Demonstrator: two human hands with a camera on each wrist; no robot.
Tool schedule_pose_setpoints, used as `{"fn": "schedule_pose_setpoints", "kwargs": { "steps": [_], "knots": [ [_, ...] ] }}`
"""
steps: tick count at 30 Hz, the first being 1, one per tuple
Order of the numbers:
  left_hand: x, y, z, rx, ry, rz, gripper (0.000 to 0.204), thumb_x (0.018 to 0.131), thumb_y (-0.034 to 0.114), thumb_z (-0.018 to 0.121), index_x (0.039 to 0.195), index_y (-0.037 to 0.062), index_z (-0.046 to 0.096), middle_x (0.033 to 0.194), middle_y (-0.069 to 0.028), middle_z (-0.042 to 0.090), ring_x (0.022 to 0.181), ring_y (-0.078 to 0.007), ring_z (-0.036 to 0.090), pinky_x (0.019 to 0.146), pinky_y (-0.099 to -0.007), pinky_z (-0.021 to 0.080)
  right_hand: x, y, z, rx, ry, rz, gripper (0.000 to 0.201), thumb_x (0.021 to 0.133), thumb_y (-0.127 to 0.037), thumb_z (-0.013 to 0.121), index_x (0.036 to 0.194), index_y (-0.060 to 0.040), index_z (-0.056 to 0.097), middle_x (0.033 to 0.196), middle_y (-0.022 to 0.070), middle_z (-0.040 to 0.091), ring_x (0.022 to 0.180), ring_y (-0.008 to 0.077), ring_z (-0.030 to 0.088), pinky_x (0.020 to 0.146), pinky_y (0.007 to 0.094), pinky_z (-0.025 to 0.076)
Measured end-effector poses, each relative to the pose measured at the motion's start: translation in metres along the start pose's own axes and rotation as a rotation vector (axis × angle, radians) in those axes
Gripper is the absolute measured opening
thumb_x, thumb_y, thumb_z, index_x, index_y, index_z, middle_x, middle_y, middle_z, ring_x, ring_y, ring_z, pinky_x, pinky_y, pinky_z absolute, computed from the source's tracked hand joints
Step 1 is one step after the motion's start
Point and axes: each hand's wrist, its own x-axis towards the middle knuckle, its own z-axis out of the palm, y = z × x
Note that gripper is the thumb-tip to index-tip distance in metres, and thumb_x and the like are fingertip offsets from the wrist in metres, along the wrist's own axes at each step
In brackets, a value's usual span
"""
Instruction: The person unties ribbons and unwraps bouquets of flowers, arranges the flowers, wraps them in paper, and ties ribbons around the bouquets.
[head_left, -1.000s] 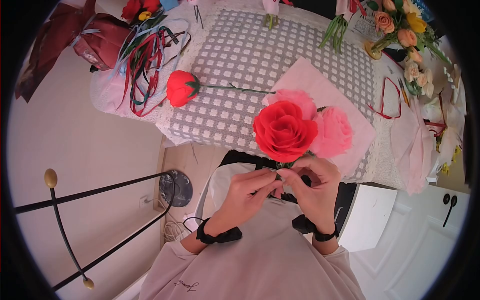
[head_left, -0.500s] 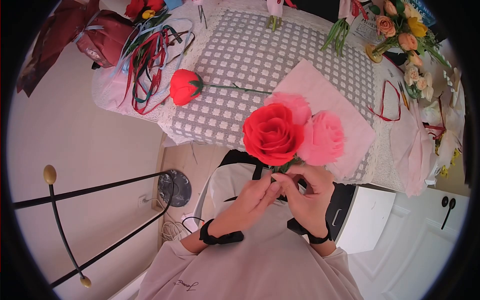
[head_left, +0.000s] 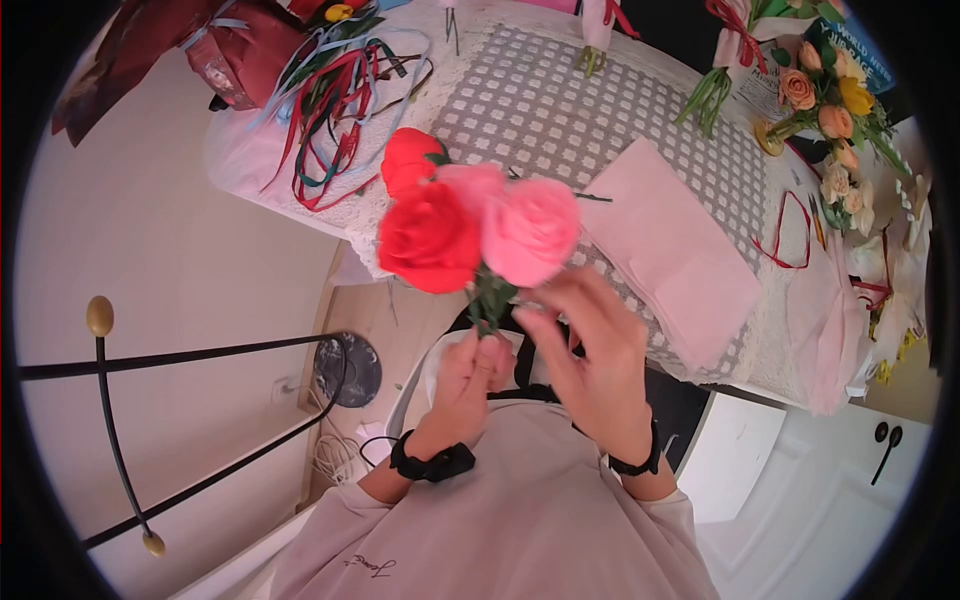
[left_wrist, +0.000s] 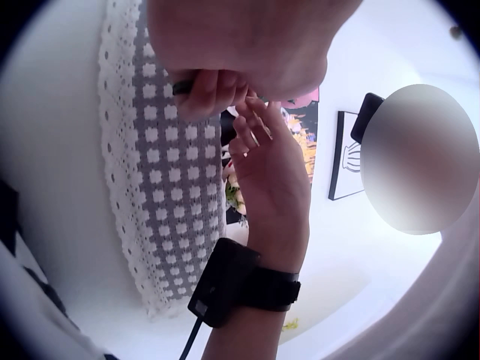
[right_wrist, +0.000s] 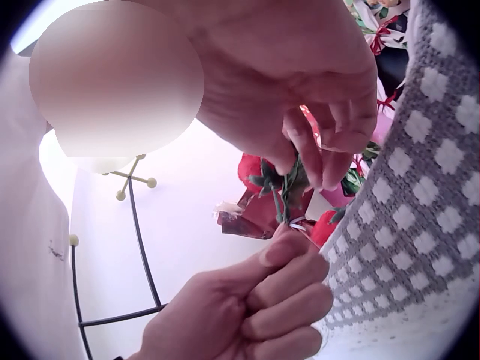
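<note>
My left hand (head_left: 468,382) grips the stems of a small bunch of artificial roses, with green leaves (head_left: 492,298) showing above the thumb. The bunch has a red rose (head_left: 430,240), a pink rose (head_left: 534,232) and another pink flower (head_left: 470,180) partly hidden behind them. In the right wrist view, the left fingers (right_wrist: 289,300) curl round the thin green stems (right_wrist: 282,206). My right hand (head_left: 600,360) is just right of the leaves, its fingers loosely bent and holding nothing. Behind the bunch, another red rose (head_left: 405,160) lies on the cloth, its stem mostly covered.
Folded pink wrapping paper (head_left: 675,262) lies on the grey-and-white checked cloth (head_left: 560,105). Tangled ribbons (head_left: 330,140) and a dark red wrapped bouquet (head_left: 245,55) are at the left. Peach and yellow flowers (head_left: 835,120) stand at the right. A black metal rack (head_left: 180,362) is lower left.
The bunch has moved left and away from my body in my left hand, now overlapping the lying red rose. My right hand has come off the stems, and the pink paper is more exposed.
</note>
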Motion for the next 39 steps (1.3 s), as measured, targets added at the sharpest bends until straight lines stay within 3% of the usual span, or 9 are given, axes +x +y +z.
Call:
{"fn": "schedule_pose_setpoints", "kwargs": {
  "steps": [5, 13, 18, 23, 26, 30, 32, 37, 39],
  "knots": [
    [0.005, -0.001, -0.022, -0.07, 0.092, 0.132, 0.03, 0.116, 0.023, 0.038, 0.096, 0.002, 0.046, 0.065, 0.0021, 0.036, 0.056, -0.0061, 0.03, 0.052, -0.0264, 0.024, 0.041, 0.009, 0.021, -0.496, -0.066, -0.099, 0.055, 0.08, 0.013, 0.061, 0.134, 0.0141, 0.051, 0.138, 0.0283, 0.048, 0.114, 0.0428, 0.056, 0.092, 0.0474, 0.052],
    [0.008, 0.004, -0.035, 0.38, 0.236, 0.389, 0.039, 0.117, 0.025, 0.036, 0.084, 0.0054, 0.039, 0.061, 0.0007, 0.034, 0.054, -0.0094, 0.033, 0.051, -0.0278, 0.025, 0.068, 0.017, 0.041, -0.468, -0.027, 0.014, 0.033, 0.079, 0.013, 0.058, 0.111, 0.0108, 0.057, 0.112, 0.0236, 0.056, 0.106, 0.0429, 0.058, 0.084, 0.049, 0.05],
    [0.009, 0.012, -0.044, 0.118, 0.224, 0.24, 0.039, 0.117, 0.028, 0.035, 0.086, 0.0052, 0.041, 0.064, 0.0001, 0.039, 0.053, -0.0109, 0.039, 0.049, -0.0276, 0.035, 0.082, 0.012, 0.037, -0.452, 0.19, -0.071, 0.019, 0.086, 0.009, 0.062, 0.104, 0.0052, 0.061, 0.099, 0.0204, 0.057, 0.088, 0.0409, 0.06, 0.078, 0.0468, 0.05],
    [0.015, 0.027, -0.039, -0.096, 0.253, 0.21, 0.037, 0.117, 0.028, 0.035, 0.089, 0.0049, 0.041, 0.067, -0.0049, 0.051, 0.056, -0.0151, 0.056, 0.053, -0.0285, 0.047, 0.071, -0.026, 0.008, 0.059, 0.404, 0.047, 0.011, 0.1, 0.003, 0.061, 0.11, 0.0031, 0.064, 0.093, 0.0082, 0.063, 0.078, 0.0152, 0.064, 0.064, 0.0283, 0.051],
    [0.019, 0.028, -0.028, -0.039, 0.165, 0.239, 0.036, 0.117, 0.027, 0.034, 0.09, 0.0042, 0.041, 0.074, -0.0107, 0.061, 0.068, -0.0209, 0.069, 0.061, -0.0308, 0.054, 0.039, -0.04, -0.005, 0.559, 0.191, 0.193, 0.01, 0.103, 0.001, 0.059, 0.109, 0.004, 0.065, 0.094, 0.0068, 0.065, 0.074, 0.0087, 0.063, 0.062, 0.0239, 0.052],
    [0.021, 0.032, 0.0, -0.033, 0.135, 0.181, 0.034, 0.117, 0.025, 0.037, 0.093, 0.0022, 0.046, 0.083, -0.0123, 0.068, 0.079, -0.0215, 0.071, 0.068, -0.0333, 0.057, -0.005, -0.018, -0.001, 0.4, -0.166, 0.199, 0.011, 0.103, 0.005, 0.057, 0.11, 0.0077, 0.065, 0.103, 0.0136, 0.068, 0.074, 0.0156, 0.069, 0.065, 0.0271, 0.057],
    [0.017, 0.032, 0.005, 0.314, 0.125, 0.243, 0.032, 0.116, 0.023, 0.039, 0.099, -0.0013, 0.05, 0.082, -0.0096, 0.067, 0.072, -0.0173, 0.065, 0.067, -0.0307, 0.054, -0.033, 0.008, 0.005, 0.256, -0.174, 0.143, 0.013, 0.102, 0.007, 0.057, 0.111, 0.0084, 0.065, 0.106, 0.0139, 0.069, 0.077, 0.0159, 0.07, 0.067, 0.0272, 0.058],
    [0.016, 0.024, 0.02, 0.286, 0.137, 0.262, 0.031, 0.115, 0.023, 0.043, 0.104, -0.0041, 0.056, 0.079, -0.0087, 0.064, 0.065, -0.0156, 0.058, 0.065, -0.0286, 0.051, -0.059, 0.024, 0.0, 0.034, -0.239, 0.059, 0.021, 0.101, 0.009, 0.058, 0.121, 0.0086, 0.064, 0.118, 0.0131, 0.07, 0.086, 0.0159, 0.07, 0.074, 0.0276, 0.058],
    [0.016, 0.023, 0.026, 0.264, 0.148, 0.247, 0.03, 0.114, 0.021, 0.045, 0.104, -0.0041, 0.057, 0.077, -0.0089, 0.064, 0.063, -0.0156, 0.058, 0.065, -0.0285, 0.05, -0.066, 0.02, 0.002, 0.076, -0.183, 0.135, 0.038, 0.078, 0.0, 0.078, 0.115, 0.0026, 0.068, 0.115, 0.0207, 0.068, 0.1, 0.0402, 0.067, 0.087, 0.0446, 0.054]
  ]
}}
